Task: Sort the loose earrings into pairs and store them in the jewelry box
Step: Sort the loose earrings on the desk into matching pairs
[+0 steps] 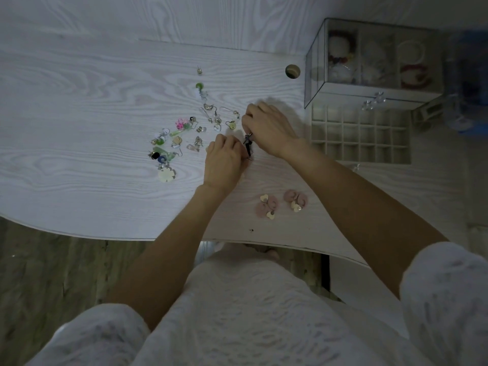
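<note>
The light is dim and the small pieces blur together, so most of the loose earrings (184, 130) in the scatter on the worktop (79, 114) cannot be told apart in detail; a pale flower-shaped one (167, 175) and a pink one (182, 123) stand out. The fingertips of both hands are turned away from the camera and hidden.

The right hand (266, 129) has its grip curled in, pinching the top of a dark dangling earring (248, 145) that hangs just below its fingers. The left hand (224, 161) sits just beside it with fingers curled toward the same earring's lower end; whether it actually pinches it cannot be told. Both hands lie at the right edge of the scatter.

Nearer the person, well apart from the scatter, two pink earrings with gold hearts (281, 203) lie side by side.

The jewelry box (369, 75) stands at the right. Its glass-walled top holds three sections with blurred bracelets and beads. Below, a pulled-out drawer (360, 136) shows a grid of small compartments; nothing can be made out inside them.
</note>
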Available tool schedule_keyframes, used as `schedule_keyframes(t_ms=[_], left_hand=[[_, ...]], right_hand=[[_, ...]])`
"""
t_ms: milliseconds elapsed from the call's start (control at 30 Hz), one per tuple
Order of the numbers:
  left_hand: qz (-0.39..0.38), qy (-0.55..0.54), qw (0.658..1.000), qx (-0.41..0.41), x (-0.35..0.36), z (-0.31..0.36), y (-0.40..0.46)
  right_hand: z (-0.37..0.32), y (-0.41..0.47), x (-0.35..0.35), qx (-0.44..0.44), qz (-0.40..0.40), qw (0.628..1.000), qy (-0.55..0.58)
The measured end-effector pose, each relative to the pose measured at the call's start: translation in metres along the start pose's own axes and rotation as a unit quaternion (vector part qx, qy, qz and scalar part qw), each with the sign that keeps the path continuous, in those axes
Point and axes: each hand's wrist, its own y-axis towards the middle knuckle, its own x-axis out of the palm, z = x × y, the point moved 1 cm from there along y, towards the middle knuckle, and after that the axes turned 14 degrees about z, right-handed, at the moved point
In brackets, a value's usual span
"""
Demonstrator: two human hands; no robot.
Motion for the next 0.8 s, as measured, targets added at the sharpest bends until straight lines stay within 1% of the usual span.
schedule_keyframes(t_ms=[100, 200, 267, 333, 433, 500, 567, 633, 700, 767, 800], left_hand=[[0.012, -0.008, 1.000, 0.002, 0.001, -0.003, -0.002], [0.022, -0.015, 1.000, 0.000, 0.003, -0.006, -0.001], [0.028, -0.019, 0.999, -0.005, 0.004, -0.008, 0.000], [0.028, -0.033, 0.999, -0.020, 0.003, -0.007, 0.002], [0.049, -0.069, 0.995, -0.050, 0.000, -0.007, 0.007], [0.070, -0.118, 0.988, -0.067, -0.005, -0.004, 0.010], [0.091, -0.193, 0.973, -0.085, -0.012, 0.005, 0.012], [0.103, -0.250, 0.959, -0.080, -0.019, 0.017, 0.011], [0.087, -0.307, 0.944, -0.083, -0.025, 0.029, 0.007], [0.048, -0.363, 0.926, -0.088, -0.028, 0.046, 0.001], [0.031, -0.385, 0.918, -0.086, -0.027, 0.055, -0.003]], right_hand=[[0.004, 0.000, -0.005, 0.006, 0.018, 0.999, 0.030], [0.008, -0.004, -0.018, 0.054, 0.055, 0.991, 0.109], [0.008, -0.010, -0.028, 0.110, 0.087, 0.973, 0.182], [0.009, -0.018, -0.035, 0.179, 0.118, 0.942, 0.257], [0.010, -0.032, -0.039, 0.241, 0.143, 0.909, 0.309], [0.009, -0.042, -0.039, 0.269, 0.148, 0.897, 0.319], [0.008, -0.055, -0.038, 0.295, 0.156, 0.880, 0.337], [0.008, -0.074, -0.039, 0.327, 0.170, 0.859, 0.355], [0.008, -0.095, -0.039, 0.368, 0.185, 0.831, 0.375], [0.010, -0.121, -0.041, 0.413, 0.202, 0.800, 0.385], [0.010, -0.133, -0.041, 0.428, 0.207, 0.794, 0.378]])
